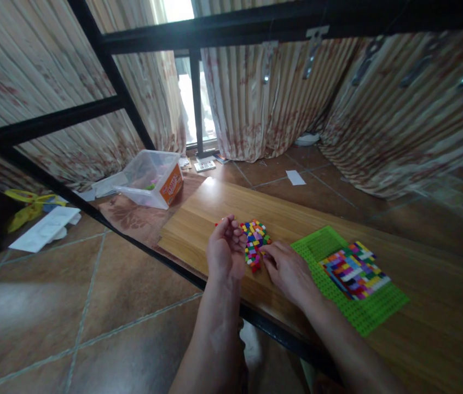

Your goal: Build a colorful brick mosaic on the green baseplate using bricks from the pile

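Observation:
A pile of small colourful toy bricks (256, 234) lies on the wooden table. Just left of it is my left hand (226, 250), palm turned up and fingers curled inward; whatever the curled fingers may hold is hidden. My right hand (287, 268) reaches to the pile's near right edge, thumb and forefinger pinched at a small brick. To the right, a green baseplate (366, 317) carries a patch of multicoloured bricks (354, 271) pressed together in rows. A little red brick shows behind my left hand.
The wooden tabletop (198, 219) has a dark metal frame (157, 254) along its near edge, with dark bars overhead. Beyond its left end, a clear plastic bin (149, 178) with an orange label stands on a brown mat (125, 219). White trays (45, 229) lie on the tiled floor.

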Motion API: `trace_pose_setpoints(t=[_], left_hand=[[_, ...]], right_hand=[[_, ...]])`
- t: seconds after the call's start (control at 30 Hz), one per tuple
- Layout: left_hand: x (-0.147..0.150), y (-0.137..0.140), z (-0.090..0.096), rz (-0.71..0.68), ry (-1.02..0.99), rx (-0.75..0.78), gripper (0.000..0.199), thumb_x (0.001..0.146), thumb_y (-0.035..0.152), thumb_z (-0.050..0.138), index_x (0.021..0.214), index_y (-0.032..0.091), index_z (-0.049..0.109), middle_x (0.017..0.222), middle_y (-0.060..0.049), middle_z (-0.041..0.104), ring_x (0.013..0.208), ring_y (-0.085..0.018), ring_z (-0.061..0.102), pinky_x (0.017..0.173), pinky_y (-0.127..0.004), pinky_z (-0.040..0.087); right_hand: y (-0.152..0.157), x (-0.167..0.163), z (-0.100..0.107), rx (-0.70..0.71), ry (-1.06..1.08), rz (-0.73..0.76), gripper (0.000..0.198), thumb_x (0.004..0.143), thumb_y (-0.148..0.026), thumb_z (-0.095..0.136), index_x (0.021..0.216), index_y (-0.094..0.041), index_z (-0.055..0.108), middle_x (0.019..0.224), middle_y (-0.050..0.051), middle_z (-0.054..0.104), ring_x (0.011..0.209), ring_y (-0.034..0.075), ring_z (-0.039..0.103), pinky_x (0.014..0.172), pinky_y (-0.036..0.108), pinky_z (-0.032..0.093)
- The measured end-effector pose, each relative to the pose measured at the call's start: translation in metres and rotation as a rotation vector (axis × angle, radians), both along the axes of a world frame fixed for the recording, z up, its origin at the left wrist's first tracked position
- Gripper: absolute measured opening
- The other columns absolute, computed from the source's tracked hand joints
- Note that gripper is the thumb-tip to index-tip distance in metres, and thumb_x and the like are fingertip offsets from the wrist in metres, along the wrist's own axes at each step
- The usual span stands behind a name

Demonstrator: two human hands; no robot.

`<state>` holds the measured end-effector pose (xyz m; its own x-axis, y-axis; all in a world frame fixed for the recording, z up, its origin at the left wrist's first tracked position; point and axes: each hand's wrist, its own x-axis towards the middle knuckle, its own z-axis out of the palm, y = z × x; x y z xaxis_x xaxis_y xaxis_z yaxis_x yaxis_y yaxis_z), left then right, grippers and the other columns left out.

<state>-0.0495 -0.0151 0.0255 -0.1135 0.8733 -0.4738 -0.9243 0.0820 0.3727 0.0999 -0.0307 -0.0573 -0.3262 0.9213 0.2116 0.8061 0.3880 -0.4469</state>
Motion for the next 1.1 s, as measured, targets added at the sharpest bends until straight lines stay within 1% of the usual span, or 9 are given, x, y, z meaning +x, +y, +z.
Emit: trace_pose_setpoints(t=[0.1,0.23,0.33,0.47,0.57,0.67,0.8,0.97,1.1], left_hand=[[0.001,0.000,-0.001,-0.011,0.023,-0.005,0.019,0.094,0.012,0.050,0.080,0.010,0.063,0.061,0.003,0.056,0.045,-0.003,0.047,0.044,-0.014,0.037],[0.004,0.002,-0.001,-0.030,0.061,-0.004,0.017,0.092,0.012,0.051,0.080,0.011,0.063,0.060,0.003,0.056,0.046,-0.003,0.047,0.046,-0.014,0.037],[0.014,0.001,-0.003,-0.070,0.138,-0.042,0.014,0.089,0.012,0.054,0.080,0.011,0.064,0.061,0.003,0.057,0.048,-0.004,0.048,0.049,-0.014,0.038],[0.041,-0.009,-0.007,-0.090,0.240,-0.145,0.005,0.083,0.016,0.064,0.081,0.012,0.066,0.071,-0.001,0.064,0.059,-0.006,0.057,0.058,-0.016,0.043],[0.063,-0.020,-0.009,-0.233,0.136,-0.134,0.018,0.089,0.026,0.060,0.081,0.011,0.067,0.077,-0.005,0.067,0.068,-0.010,0.061,0.064,-0.020,0.047],[0.076,-0.026,-0.008,-0.323,0.021,-0.111,0.031,0.095,0.032,0.050,0.081,0.011,0.068,0.080,-0.008,0.067,0.071,-0.012,0.061,0.065,-0.023,0.048],[0.085,-0.028,-0.008,-0.369,0.005,-0.100,0.030,0.096,0.026,0.048,0.079,0.011,0.068,0.083,-0.009,0.068,0.074,-0.014,0.062,0.067,-0.024,0.050],[0.097,-0.034,-0.013,-0.490,0.184,0.027,0.012,0.080,0.020,0.071,0.074,0.010,0.069,0.074,-0.004,0.064,0.063,-0.008,0.055,0.058,-0.018,0.043],[0.102,-0.040,-0.013,-0.657,0.245,0.124,0.027,0.066,0.032,0.084,0.073,0.010,0.069,0.067,0.000,0.060,0.055,-0.005,0.046,0.051,-0.017,0.033]], right_hand=[[-0.001,0.000,-0.001,-0.003,0.030,-0.006,0.021,0.094,-0.018,0.050,0.097,-0.022,0.070,0.093,0.007,0.068,0.091,0.022,0.062,0.082,0.034,0.047],[-0.006,0.003,0.003,-0.025,0.238,-0.057,0.022,0.093,-0.019,0.049,0.097,-0.022,0.071,0.093,0.006,0.069,0.088,0.021,0.065,0.080,0.034,0.049],[-0.009,0.007,0.009,-0.077,0.502,-0.143,0.018,0.090,-0.026,0.056,0.094,-0.022,0.073,0.094,0.005,0.072,0.087,0.020,0.066,0.080,0.034,0.050],[-0.014,0.010,0.022,-0.227,0.971,-0.363,0.022,0.079,-0.038,0.071,0.091,-0.021,0.075,0.082,0.003,0.073,0.073,0.018,0.065,0.069,0.033,0.053],[-0.020,0.011,0.035,-0.270,1.192,-0.398,0.026,0.073,-0.040,0.077,0.091,-0.021,0.075,0.080,0.002,0.074,0.068,0.016,0.064,0.066,0.031,0.053],[-0.027,0.014,0.046,-0.197,1.170,-0.400,0.021,0.073,-0.037,0.078,0.087,-0.022,0.076,0.085,0.003,0.076,0.075,0.017,0.067,0.072,0.032,0.055],[-0.030,0.027,0.053,-0.107,1.111,-0.462,0.019,0.073,-0.037,0.079,0.084,-0.023,0.076,0.086,0.003,0.076,0.078,0.018,0.069,0.073,0.032,0.056],[-0.031,0.051,0.051,-0.041,1.143,-0.499,0.018,0.073,-0.036,0.079,0.083,-0.022,0.075,0.081,0.001,0.075,0.073,0.016,0.068,0.070,0.031,0.056],[-0.038,0.065,0.049,0.017,1.051,-0.432,0.016,0.082,-0.034,0.073,0.095,-0.025,0.075,0.084,0.000,0.073,0.073,0.014,0.067,0.071,0.030,0.056]])
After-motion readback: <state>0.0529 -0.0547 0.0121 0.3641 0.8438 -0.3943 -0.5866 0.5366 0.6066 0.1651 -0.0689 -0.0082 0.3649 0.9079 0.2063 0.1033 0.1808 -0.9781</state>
